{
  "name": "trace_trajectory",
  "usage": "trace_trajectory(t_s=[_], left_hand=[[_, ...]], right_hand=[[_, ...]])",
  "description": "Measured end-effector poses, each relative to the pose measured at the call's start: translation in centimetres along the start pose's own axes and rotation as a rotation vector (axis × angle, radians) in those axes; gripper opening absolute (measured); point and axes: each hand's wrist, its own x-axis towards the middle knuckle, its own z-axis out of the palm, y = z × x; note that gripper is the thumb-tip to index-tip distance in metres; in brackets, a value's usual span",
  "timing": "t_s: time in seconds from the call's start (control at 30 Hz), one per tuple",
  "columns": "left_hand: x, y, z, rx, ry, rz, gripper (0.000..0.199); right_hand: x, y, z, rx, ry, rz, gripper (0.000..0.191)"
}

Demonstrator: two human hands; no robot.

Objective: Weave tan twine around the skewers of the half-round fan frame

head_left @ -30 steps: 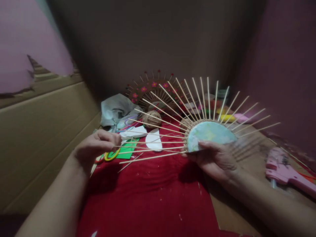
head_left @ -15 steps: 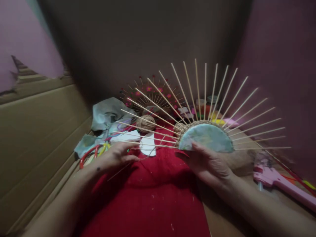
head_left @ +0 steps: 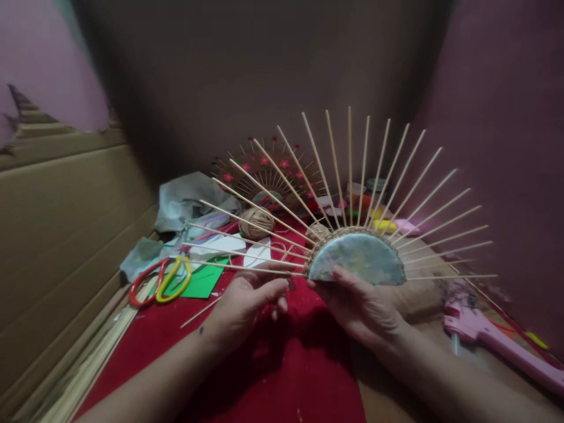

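My right hand (head_left: 361, 305) grips a half-round base (head_left: 356, 258) covered in pale blue-green patterned fabric, its thumb on the front face. Thin wooden sticks (head_left: 350, 170) fan out from this base, and woven twine (head_left: 315, 244) runs along its curved edge. Just below the lowest left sticks, my left hand (head_left: 251, 302) is closed, thumb and fingers pinched by the left corner of the base. It seems to hold the loose twine, though the fingers hide most of it. A thin stick (head_left: 200, 311) pokes out behind the left wrist.
Red cloth (head_left: 308, 376) covers the work surface. Scissors (head_left: 176, 279) with red and yellow handles, green paper (head_left: 205, 279) and a twine ball (head_left: 256, 223) lie beyond. A pink glue gun (head_left: 489, 332) rests right. A flower-decorated fan (head_left: 282, 164) stands behind; cardboard (head_left: 66, 235) walls the left.
My left hand has moved right and in toward the base's left corner, uncovering the scissors and green paper. The stick fan has shifted slightly left and down in view, still in my right hand.
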Motion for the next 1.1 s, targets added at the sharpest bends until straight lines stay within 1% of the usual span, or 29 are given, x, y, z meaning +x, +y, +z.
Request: trace_trajectory(t_s=[0.07, 0.17, 0.27, 0.37, 0.5, 0.57, 0.7, 0.87, 1.1], left_hand=[[0.1, -0.4, 0.6, -0.018, 0.038, 0.009, 0.018], [-0.1, -0.9, 1.3, 0.028, 0.041, 0.004, 0.026], [-0.5, -1.2, 1.6, 0.07, 0.054, -0.011, 0.031], [-0.7, -1.5, 1.7, 0.062, 0.068, -0.021, 0.033], [-0.5, -1.5, 1.7, 0.015, 0.092, -0.066, 0.028], [-0.4, -1.3, 1.7, 0.021, 0.103, -0.08, 0.029], [-0.6, -1.3, 1.6, 0.048, 0.082, -0.079, 0.034], [-0.5, -1.5, 1.3, 0.051, 0.056, -0.093, 0.032], [-0.4, -1.4, 1.5, 0.042, 0.062, -0.101, 0.031]], right_hand=[[-0.1, 0.3, -0.1, -0.002, 0.015, 0.004, 0.01], [-0.3, 0.6, 0.0, -0.032, 0.033, 0.021, 0.011], [-0.4, 0.9, 0.0, -0.083, 0.023, 0.039, 0.013], [-0.4, 1.0, 0.0, -0.125, -0.029, 0.038, 0.012], [-0.6, 1.1, -0.1, -0.168, -0.069, 0.037, 0.013], [-0.6, 1.1, -0.1, -0.181, -0.059, 0.048, 0.015], [-0.7, 1.0, -0.1, -0.17, -0.026, 0.065, 0.014], [-0.7, 1.0, -0.2, -0.163, -0.03, 0.062, 0.016], [-0.6, 1.1, -0.2, -0.195, 0.005, 0.076, 0.019]])
